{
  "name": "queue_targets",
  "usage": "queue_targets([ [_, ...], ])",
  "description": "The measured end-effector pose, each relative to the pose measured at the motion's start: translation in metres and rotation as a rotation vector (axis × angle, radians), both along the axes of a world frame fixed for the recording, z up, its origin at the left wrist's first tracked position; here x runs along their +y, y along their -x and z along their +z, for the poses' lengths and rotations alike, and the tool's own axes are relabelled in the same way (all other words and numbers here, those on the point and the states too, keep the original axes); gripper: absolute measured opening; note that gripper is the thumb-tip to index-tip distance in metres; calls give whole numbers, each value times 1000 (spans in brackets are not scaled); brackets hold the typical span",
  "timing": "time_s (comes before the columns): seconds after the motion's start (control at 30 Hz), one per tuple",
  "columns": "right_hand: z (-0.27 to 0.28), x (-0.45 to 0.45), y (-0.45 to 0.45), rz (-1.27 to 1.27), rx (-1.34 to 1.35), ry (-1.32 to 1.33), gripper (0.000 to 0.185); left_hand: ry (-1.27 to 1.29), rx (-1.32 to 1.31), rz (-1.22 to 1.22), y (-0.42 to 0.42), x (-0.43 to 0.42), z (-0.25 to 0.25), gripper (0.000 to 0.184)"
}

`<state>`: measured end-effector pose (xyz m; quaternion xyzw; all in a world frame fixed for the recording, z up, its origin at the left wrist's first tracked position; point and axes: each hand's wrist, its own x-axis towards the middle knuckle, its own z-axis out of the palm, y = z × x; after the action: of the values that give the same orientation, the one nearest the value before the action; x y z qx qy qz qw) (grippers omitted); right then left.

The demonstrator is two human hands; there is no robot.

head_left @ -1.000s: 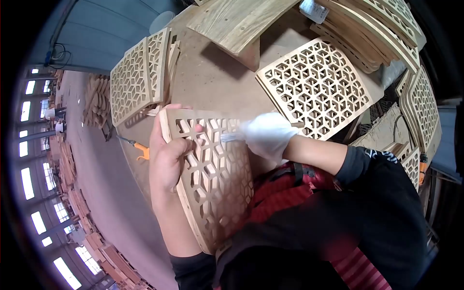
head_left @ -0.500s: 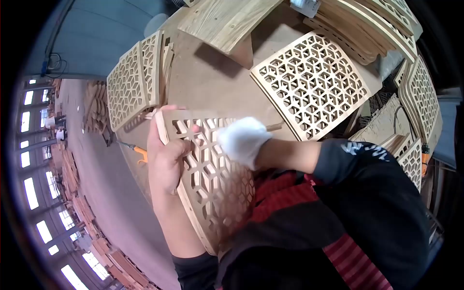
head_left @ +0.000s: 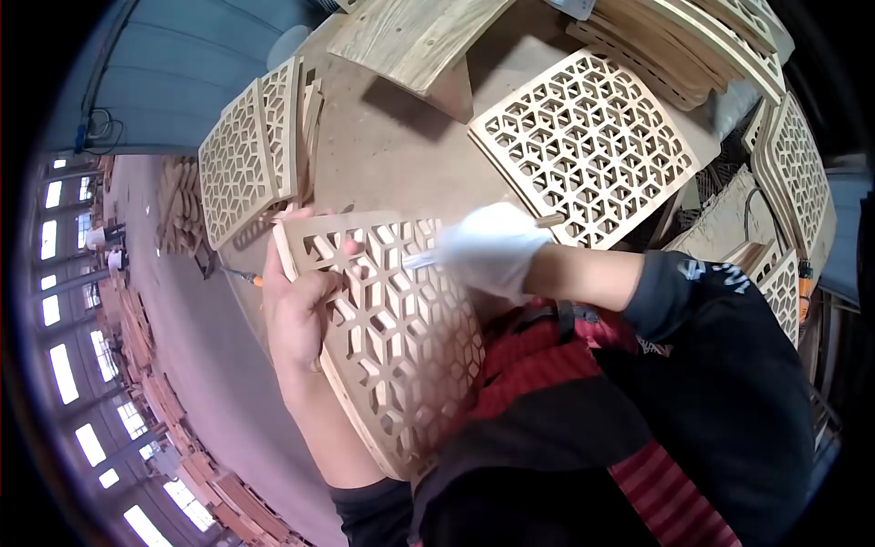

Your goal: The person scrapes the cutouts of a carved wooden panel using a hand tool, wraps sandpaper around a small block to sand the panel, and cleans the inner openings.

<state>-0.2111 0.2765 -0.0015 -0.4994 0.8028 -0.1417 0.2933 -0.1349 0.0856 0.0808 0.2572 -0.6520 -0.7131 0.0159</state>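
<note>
While panel [head_left: 387, 319] slants at lower centre of frame, left hand [head_left: 299, 310] grips its upper-left edge, probably for steadiness; gloved right hand [head_left: 497, 251] closed around blurred tool [head_left: 420, 261], over panel, contact unclear.

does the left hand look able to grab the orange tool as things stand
Probably not: the left hand holds the lattice panel by its edge and would likely have to let go first. The orange tool shows partly hidden behind that hand.
</note>
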Motion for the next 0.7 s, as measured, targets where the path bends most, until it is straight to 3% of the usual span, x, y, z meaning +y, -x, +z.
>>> queue_targets([
  [0.13,-18,-18,-6,-84,59,84,36,71,-23,-39,5,7,3,69],
  [0.17,-14,-31,-7,-54,73,-7,31,28,1,-26,7,12,2,68],
  [0.2,-19,-40,-10,-175,41,132,30,29,8,-15,8,14,3,68],
  [0.27,-28,-36,-7,-76,-15,83,25,33,3,14,5,15,6,67],
  [0.33,-22,-21,-10,-138,-31,60,18,67,-6,-25,5,24,5,68],
  [0.47,1,28,-10,-233,-83,-80,23,-4,-22,-65,2,20,3,69],
  [0.7,-2,70,0,-354,16,-114,15,2,-6,-51,-1,13,0,70],
])
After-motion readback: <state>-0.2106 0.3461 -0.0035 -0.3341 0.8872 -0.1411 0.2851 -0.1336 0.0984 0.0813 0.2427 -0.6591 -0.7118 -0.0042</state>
